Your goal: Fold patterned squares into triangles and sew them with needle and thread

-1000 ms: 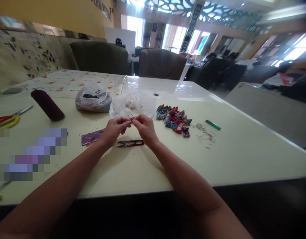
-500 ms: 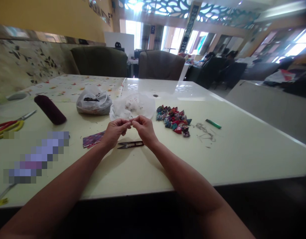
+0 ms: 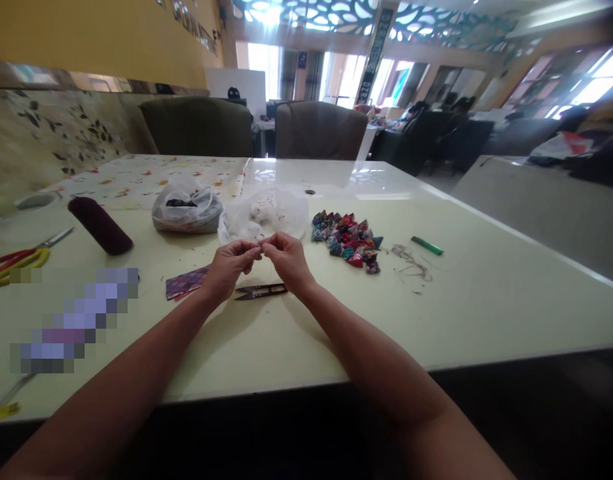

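My left hand point(image 3: 230, 267) and my right hand point(image 3: 287, 261) meet above the table, both closed in a pinch with fingertips together. Whatever sits between the fingertips is too small to make out. Below them, partly covered by my right hand, lies a pair of dark thread snips point(image 3: 259, 292). Folded patterned fabric point(image 3: 185, 283) rests beside my left wrist. Just beyond the fingers spreads a white plastic bag point(image 3: 291, 207) with white stuffing point(image 3: 266, 212) and dark bits on it. Right of my right hand sits a pile of small stuffed fabric pieces point(image 3: 347, 237).
A tied plastic bag point(image 3: 186, 217) and a dark maroon roll point(image 3: 100, 225) stand left of the hands. Scissors with red and yellow handles point(image 3: 24, 260) lie farther left, above a blurred-out item point(image 3: 81, 320). Loose threads point(image 3: 411, 261) and a green cutter point(image 3: 427, 245) lie at right.
Both hands keep their pinch at nearly the same spot. The view has shifted very slightly; the things on the table stay where they were.
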`<action>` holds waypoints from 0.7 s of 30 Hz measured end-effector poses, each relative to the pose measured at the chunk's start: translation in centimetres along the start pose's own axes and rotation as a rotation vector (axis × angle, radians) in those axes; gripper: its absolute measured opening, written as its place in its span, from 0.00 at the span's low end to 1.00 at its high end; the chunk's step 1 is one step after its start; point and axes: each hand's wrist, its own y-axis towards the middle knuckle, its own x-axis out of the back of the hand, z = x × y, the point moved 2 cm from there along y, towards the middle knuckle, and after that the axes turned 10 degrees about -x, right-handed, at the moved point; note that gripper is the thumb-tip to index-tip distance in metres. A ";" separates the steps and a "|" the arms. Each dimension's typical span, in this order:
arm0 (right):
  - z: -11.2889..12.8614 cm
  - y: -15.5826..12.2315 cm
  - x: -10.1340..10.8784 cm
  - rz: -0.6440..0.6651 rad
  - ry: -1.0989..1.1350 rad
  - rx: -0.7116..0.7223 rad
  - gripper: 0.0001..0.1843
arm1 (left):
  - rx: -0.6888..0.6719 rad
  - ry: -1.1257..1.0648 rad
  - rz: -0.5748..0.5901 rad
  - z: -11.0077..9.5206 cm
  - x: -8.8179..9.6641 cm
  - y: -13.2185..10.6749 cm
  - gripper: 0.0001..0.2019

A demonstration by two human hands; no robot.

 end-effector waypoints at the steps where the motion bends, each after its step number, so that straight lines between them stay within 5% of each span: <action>1: 0.0 0.0 0.0 0.001 0.002 0.000 0.07 | -0.001 0.001 0.001 0.0 0.0 0.0 0.18; 21: 0.2 -0.2 0.1 0.002 -0.017 0.002 0.07 | -0.017 0.025 0.006 -0.4 -0.2 -0.2 0.17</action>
